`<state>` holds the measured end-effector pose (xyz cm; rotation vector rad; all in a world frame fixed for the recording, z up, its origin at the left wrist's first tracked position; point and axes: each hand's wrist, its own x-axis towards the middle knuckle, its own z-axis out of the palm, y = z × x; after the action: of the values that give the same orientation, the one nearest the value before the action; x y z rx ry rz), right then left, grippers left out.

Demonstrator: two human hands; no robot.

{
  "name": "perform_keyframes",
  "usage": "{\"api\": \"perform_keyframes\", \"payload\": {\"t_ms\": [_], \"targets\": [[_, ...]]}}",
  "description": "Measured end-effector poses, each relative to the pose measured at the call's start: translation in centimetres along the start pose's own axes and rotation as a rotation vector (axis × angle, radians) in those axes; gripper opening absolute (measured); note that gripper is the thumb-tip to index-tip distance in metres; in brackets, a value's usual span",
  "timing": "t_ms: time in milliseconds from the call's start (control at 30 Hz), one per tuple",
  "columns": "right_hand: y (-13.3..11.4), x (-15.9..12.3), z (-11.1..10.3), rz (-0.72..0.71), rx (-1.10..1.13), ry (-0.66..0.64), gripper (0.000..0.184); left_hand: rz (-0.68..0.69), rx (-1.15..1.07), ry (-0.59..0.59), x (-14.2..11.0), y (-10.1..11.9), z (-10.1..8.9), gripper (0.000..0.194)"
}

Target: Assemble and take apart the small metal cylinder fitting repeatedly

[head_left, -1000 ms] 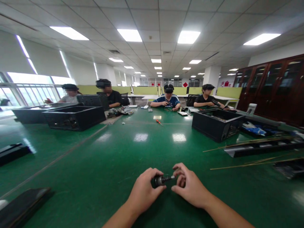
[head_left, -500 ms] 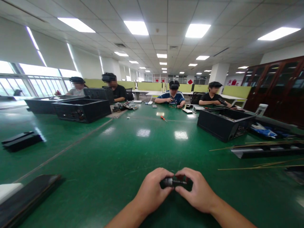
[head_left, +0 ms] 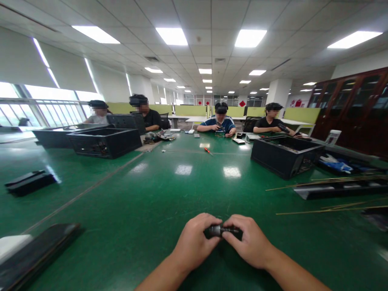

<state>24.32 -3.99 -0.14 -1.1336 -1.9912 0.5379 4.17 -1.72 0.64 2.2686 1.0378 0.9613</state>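
Observation:
Just above the green tabletop (head_left: pixel 169 194), at the lower middle of the head view, my left hand (head_left: pixel 194 242) is closed around the back part of a dark screwdriver (head_left: pixel 215 230). Its grey collar shows between my two hands, and a slim bit points to the right. My right hand (head_left: pixel 254 242) pinches the tool at the front of the collar, thumb below and fingers above. The tip of the bit shows inside the curve of the right hand. The handle end is hidden by my left hand.
Open black computer cases (head_left: pixel 106 141) stand at the left and one case (head_left: pixel 285 155) at the right. An orange screwdriver (head_left: pixel 207 150) lies mid-table. Thin yellowish rods (head_left: pixel 303 212) and a dark metal channel (head_left: pixel 330 190) lie right. Several people sit at the far side.
My right hand has moved slightly left and its thumb and fingers have closed on the front of the screwdriver. My left hand has hardly moved.

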Motion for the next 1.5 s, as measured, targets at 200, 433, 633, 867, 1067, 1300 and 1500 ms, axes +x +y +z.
{"api": "perform_keyframes", "payload": {"t_ms": [200,433,633,867,1067,1300,1500], "targets": [[0.14,0.01,-0.04,-0.011,-0.005,0.015,0.002,-0.008,0.027,0.026,-0.09,0.21,-0.25,0.028],[-0.33,-0.03,-0.32,0.002,-0.017,0.009,0.004,-0.008,0.036,0.038,-0.08,0.44,-0.56,0.029],[-0.23,0.04,-0.33,0.010,-0.016,0.001,0.006,0.020,0.041,0.043,-0.25,-0.08,-0.32,0.031],[0.07,-0.04,-0.25,0.002,-0.034,0.009,0.004,0.013,0.037,0.052,-0.18,-0.18,-0.46,0.031],[0.13,0.02,-0.31,0.001,-0.031,0.019,0.006,0.012,0.044,0.048,-0.17,-0.02,-0.55,0.029],[-0.30,0.14,-0.58,0.038,-0.032,0.009,0.004,0.012,0.061,0.049,-0.25,-0.20,-0.62,0.029],[0.01,0.16,-0.62,0.056,-0.025,-0.010,0.004,0.025,0.065,0.075,-0.24,-0.21,-0.87,0.031]]}}
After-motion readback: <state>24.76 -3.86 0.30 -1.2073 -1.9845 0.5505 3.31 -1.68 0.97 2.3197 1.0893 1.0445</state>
